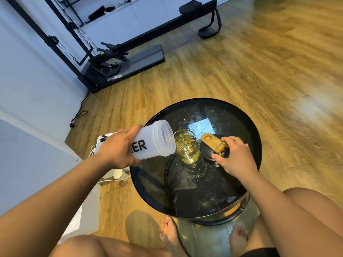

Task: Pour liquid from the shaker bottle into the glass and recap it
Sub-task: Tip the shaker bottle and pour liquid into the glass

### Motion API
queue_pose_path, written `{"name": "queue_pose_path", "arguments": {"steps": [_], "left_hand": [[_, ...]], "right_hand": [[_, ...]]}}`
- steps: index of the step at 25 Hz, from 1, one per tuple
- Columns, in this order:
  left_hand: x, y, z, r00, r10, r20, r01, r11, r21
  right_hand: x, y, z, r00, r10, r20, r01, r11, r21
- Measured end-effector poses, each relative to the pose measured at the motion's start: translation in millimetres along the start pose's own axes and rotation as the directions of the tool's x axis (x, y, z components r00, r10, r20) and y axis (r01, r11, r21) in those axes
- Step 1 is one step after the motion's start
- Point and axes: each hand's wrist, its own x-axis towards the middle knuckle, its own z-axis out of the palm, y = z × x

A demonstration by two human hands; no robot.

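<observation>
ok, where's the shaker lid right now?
Head view, right of centre: the shaker lid sits on the round glass table, just right of the glass of yellow liquid, gripped by the right hand.

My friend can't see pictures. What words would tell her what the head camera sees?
A person's left hand holds a frosted shaker bottle tipped with its open mouth at the rim of a glass of yellow liquid. The right hand grips the black and gold lid beside the glass, on a round black table.
</observation>
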Motion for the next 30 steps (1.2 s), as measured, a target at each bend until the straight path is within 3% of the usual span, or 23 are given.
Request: {"name": "queue_pose_path", "arguments": {"steps": [30], "left_hand": [[0.5,2.2,-2.1,1.0,0.0,-0.005,0.001,1.0,0.009]], "right_hand": [[1.9,0.4,1.2,1.0,0.004,-0.001,-0.004,1.0,0.0]]}}
